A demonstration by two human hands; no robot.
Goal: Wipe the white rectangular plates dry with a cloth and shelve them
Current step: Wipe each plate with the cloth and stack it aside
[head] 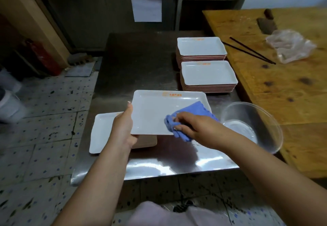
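White rectangular plate point(159, 112) in hand, lifted above the brushed steel desk point(138, 63), long axis running left to right across the body. Left hand point(123, 128) grips its left short edge, thumb on the rim, fingers underneath. Right hand point(191, 126) presses a bunched blue cloth point(185, 118) onto the plate's right half. Another white plate point(100, 132) lies on the desk below left. Two stacks of white plates point(205, 63) sit beyond, right of centre; right hand nearer them.
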